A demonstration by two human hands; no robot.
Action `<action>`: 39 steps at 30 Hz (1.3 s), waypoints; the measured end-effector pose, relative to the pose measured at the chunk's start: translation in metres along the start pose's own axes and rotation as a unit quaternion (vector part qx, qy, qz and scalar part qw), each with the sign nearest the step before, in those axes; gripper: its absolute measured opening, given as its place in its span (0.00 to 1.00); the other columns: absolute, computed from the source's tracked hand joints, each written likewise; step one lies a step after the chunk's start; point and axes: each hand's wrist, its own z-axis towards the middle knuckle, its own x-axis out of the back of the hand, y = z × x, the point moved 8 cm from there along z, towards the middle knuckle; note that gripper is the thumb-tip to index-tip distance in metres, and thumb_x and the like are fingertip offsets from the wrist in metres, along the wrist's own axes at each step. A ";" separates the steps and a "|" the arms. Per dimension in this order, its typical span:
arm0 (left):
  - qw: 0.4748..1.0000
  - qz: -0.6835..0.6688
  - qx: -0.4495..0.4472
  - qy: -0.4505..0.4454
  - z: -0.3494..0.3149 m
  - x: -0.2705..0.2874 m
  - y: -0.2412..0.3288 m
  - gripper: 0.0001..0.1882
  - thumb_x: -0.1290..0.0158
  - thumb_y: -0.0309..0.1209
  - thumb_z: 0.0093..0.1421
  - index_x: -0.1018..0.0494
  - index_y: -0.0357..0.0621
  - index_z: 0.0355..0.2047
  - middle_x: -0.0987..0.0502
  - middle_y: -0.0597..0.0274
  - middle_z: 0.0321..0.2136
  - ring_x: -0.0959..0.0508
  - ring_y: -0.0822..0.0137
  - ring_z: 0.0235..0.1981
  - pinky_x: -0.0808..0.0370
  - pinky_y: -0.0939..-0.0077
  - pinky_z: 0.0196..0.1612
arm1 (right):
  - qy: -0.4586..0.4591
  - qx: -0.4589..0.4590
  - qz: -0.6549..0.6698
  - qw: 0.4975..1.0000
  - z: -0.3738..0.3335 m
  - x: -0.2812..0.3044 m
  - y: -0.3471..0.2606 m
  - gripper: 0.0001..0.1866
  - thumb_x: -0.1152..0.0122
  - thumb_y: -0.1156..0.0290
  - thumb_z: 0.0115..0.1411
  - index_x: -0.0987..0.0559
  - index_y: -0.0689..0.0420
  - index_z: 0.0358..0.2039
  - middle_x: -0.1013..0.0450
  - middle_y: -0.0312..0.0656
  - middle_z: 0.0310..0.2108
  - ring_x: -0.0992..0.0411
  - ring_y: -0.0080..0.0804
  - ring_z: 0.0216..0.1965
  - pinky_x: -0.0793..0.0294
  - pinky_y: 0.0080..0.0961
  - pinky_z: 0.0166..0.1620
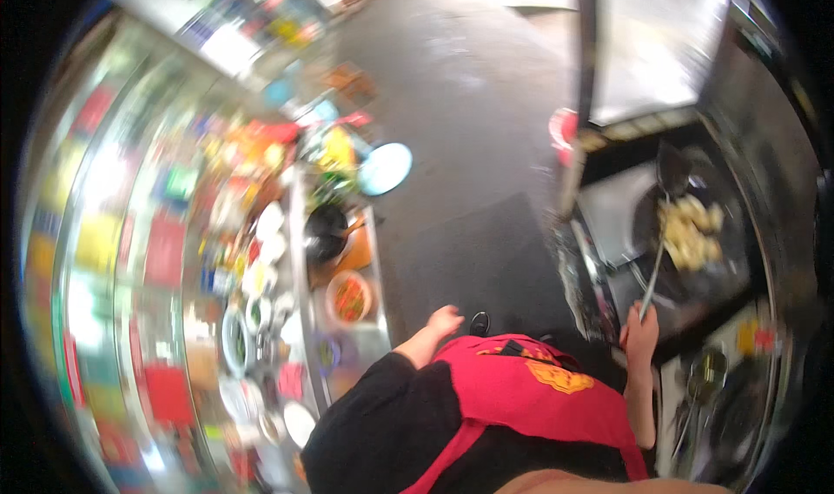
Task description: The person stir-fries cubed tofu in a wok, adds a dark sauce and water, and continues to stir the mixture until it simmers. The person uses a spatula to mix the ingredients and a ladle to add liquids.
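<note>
My right hand (641, 327) is closed around the long handle of a metal ladle (653, 277). The ladle's dark bowl (673, 171) lies at the far side of a black wok (647, 220) set in the stove on the right. Pale yellow chunks of food (691, 232) are heaped in the wok beside the handle. Held out over the floor in front of me, my left hand (446, 320) has its fingers curled in, slightly blurred, with nothing visible in them. It is nearest to the counter on the left and touches nothing.
A steel counter (382, 336) on the left bears a bowl of chopped red and green food (349, 297), a black pan (327, 233) and several dishes. A pale blue round lid or basin (386, 168) juts over the aisle. Another ladle (708, 368) lies near the stove.
</note>
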 end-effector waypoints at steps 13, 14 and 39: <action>0.857 -0.328 -0.111 0.380 0.029 0.309 -0.151 0.15 0.49 0.30 0.54 0.31 0.39 0.42 0.23 0.58 0.29 0.23 0.65 0.28 0.27 0.72 0.34 | -0.445 0.079 -0.331 0.828 -0.091 -0.477 -0.033 0.09 0.46 0.75 0.54 0.28 0.63 0.36 0.35 0.34 0.13 0.37 0.20 0.10 0.39 0.20 0.14; 0.832 -0.224 -0.129 0.491 0.014 0.360 -0.185 0.14 0.50 0.30 0.55 0.31 0.40 0.42 0.24 0.59 0.29 0.24 0.65 0.28 0.27 0.72 0.34 | -0.463 0.091 -0.338 0.814 -0.110 -0.528 -0.039 0.08 0.45 0.75 0.54 0.28 0.63 0.35 0.35 0.34 0.13 0.37 0.20 0.10 0.39 0.20 0.14; 0.826 0.027 -0.010 0.564 -0.037 0.514 -0.317 0.28 0.45 0.32 0.48 0.37 0.34 0.49 0.38 0.46 0.51 0.37 0.47 0.52 0.39 0.57 0.54 | -0.454 0.589 -0.604 0.288 -0.269 -1.167 -0.119 0.09 0.49 0.72 0.50 0.22 0.62 0.27 0.25 0.51 0.29 0.25 0.46 0.33 0.26 0.38 0.36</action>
